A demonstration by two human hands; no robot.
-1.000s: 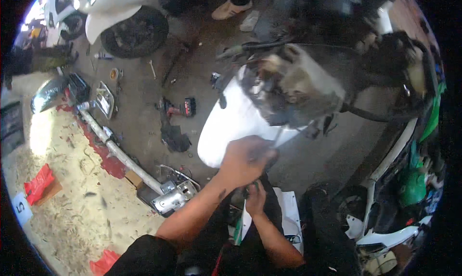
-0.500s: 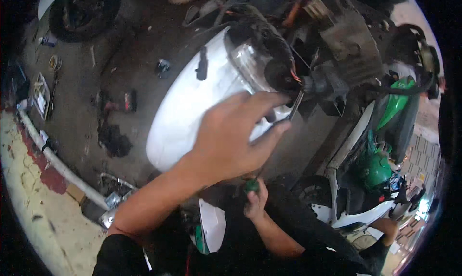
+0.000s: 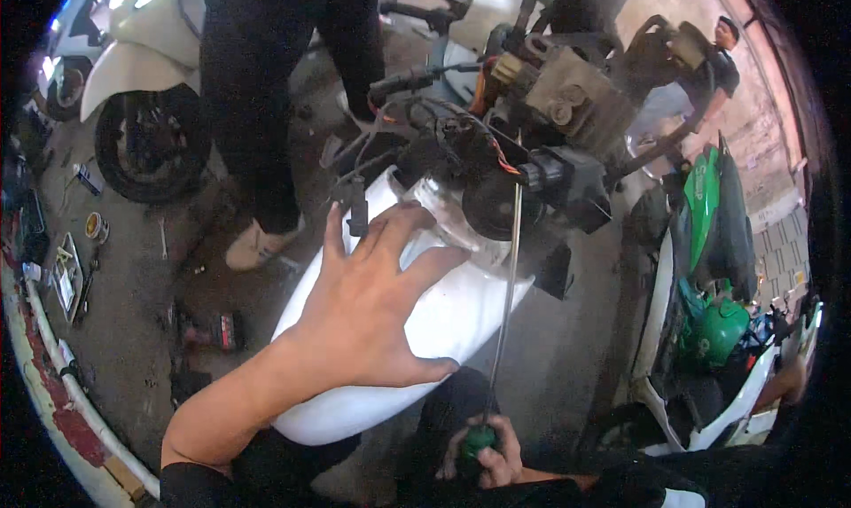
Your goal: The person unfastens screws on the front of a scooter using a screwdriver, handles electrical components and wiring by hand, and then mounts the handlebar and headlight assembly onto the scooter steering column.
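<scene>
My left hand (image 3: 359,300) lies with fingers spread over a smooth white curved motorbike panel (image 3: 341,412), its thumb by the panel's right side. Below and to the right, my right hand (image 3: 503,459) is wrapped round the green handle of a long screwdriver (image 3: 508,317). The thin metal shaft runs upward to the right of the panel, toward the dark housing and connectors (image 3: 542,178). Where the tip ends among these parts is hard to make out. Twisted wires (image 3: 496,149) and a hanging black plug (image 3: 358,208) are at the panel's upper end.
A person in dark trousers (image 3: 253,82) stands beyond, near a motorbike wheel (image 3: 151,144). A red-and-black power tool (image 3: 226,331), a wrench (image 3: 163,239) and a tray (image 3: 66,277) lie on the left floor. At right stands a motorbike with a green helmet (image 3: 722,331).
My left hand has drawn back from the screwdriver shaft and now lies spread on the panel. My right hand still grips the handle. The view has shifted, showing more of the far side.
</scene>
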